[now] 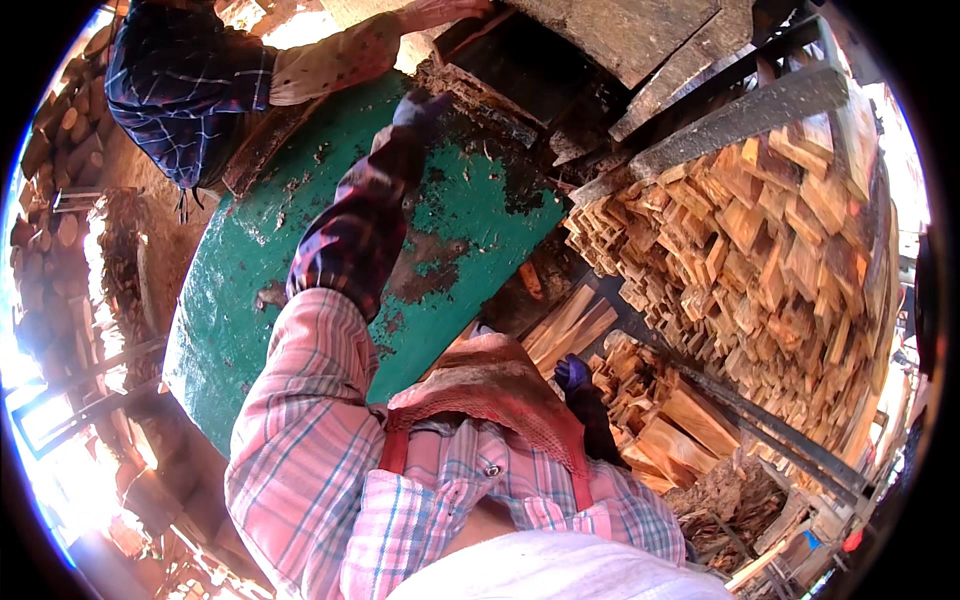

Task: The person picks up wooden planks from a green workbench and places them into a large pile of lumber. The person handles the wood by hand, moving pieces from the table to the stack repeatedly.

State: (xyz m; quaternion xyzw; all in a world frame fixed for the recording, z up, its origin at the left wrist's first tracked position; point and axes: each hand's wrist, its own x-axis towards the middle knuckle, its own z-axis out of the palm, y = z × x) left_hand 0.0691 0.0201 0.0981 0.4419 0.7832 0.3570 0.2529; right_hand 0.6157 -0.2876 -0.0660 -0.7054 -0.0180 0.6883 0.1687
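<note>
My left arm, in a pink plaid sleeve and a dark checked cuff, reaches across the worn green table (260, 270). At its far end my left hand (420, 110), in a grey-blue glove, is held with its fingers stretched out. Just beyond it is the dirty edge of a dark machine opening (530, 70). My right hand (573, 372), in a purple glove, is low on the right, beside split wood pieces (575, 325). Its fingers look slightly apart, with nothing visible in them.
A tall stack of split wood (740, 250) stands right, behind a metal frame bar (740, 120). Loose split wood (690, 425) lies below it. Across the table, another person's forearm (335, 65) reaches toward the machine. Logs (70, 150) are piled at far left.
</note>
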